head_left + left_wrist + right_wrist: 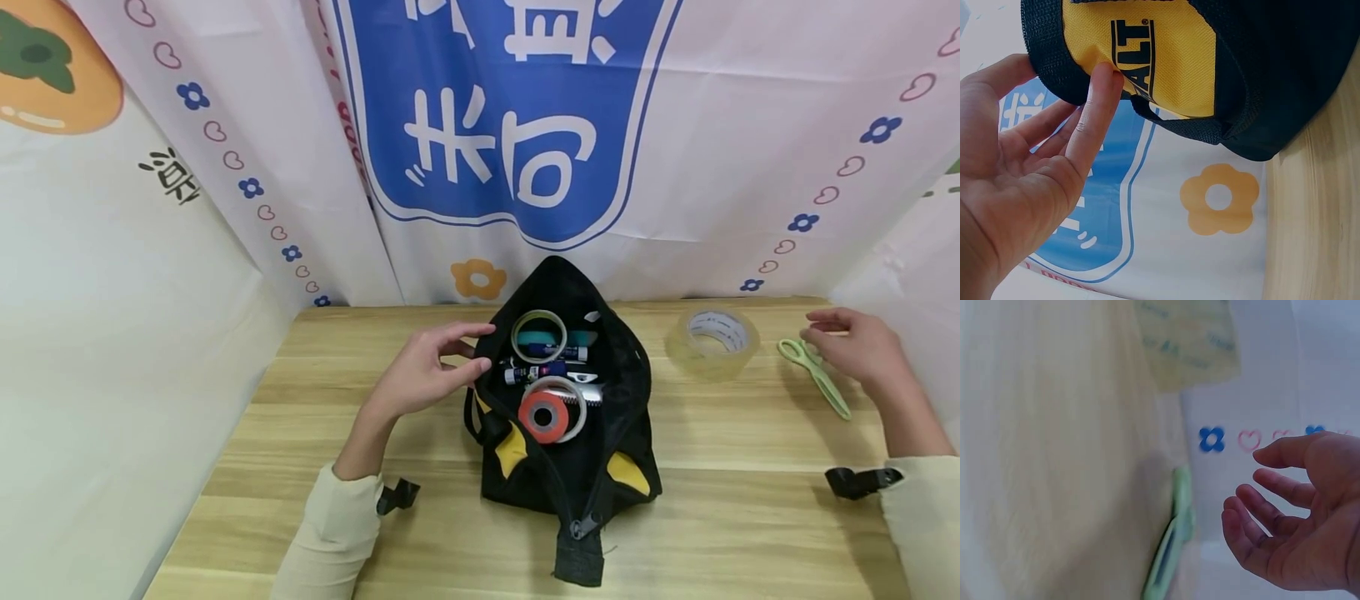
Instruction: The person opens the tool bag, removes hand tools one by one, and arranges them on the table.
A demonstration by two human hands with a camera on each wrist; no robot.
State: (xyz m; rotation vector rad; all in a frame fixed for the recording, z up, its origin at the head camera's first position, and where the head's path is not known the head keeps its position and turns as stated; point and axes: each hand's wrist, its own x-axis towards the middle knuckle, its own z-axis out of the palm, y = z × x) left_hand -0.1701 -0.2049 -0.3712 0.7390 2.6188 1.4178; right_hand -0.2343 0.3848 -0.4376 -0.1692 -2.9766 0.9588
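A black and yellow bag [633, 392] stands unzipped on the wooden table, its mouth spread. My left hand [429, 367] touches its left rim, thumb and fingers spread and nearly straight. In the left wrist view a fingertip presses the bag's yellow side panel [1185, 69]. Inside lie a red tape roll [543, 417], other ring-shaped rolls, dark blue tubes [536, 372] and a toothed metal piece. At the right, my right hand [855, 346] hangs over light green scissors [817, 379]. In the right wrist view its loosely bent fingers are apart from the scissors [1172, 550].
A clear packing tape roll [712, 342] stands near the table's back edge, between the bag and the scissors. Printed cloth [735, 167] hangs along the back and sides. Black straps [862, 482] hang from both wrists.
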